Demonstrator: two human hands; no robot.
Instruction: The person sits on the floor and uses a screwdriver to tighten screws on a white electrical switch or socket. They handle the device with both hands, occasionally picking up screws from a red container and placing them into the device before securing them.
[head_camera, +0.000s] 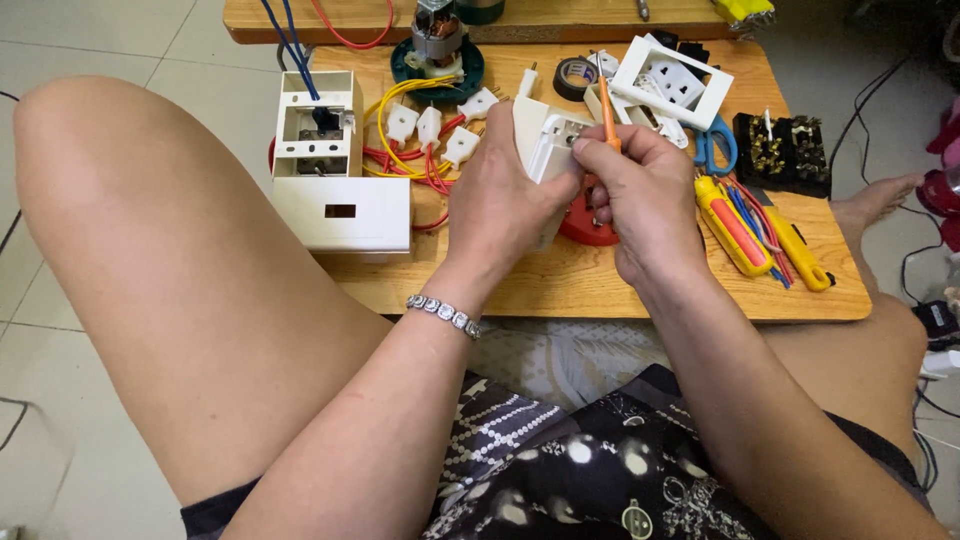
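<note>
My left hand grips a white plastic socket body, holding it above the low wooden table. My right hand is closed on an orange-handled screwdriver, whose shaft points down into the socket body between my fingers. A bracelet sits on my left wrist. A red round object lies on the table just under both hands, partly hidden.
A white open box with wires and a white cover plate sit at left. White connectors on red and yellow wires, a tape roll, a white socket frame, blue scissors, yellow-handled tools, black terminal blocks lie around. My raised knee stands left.
</note>
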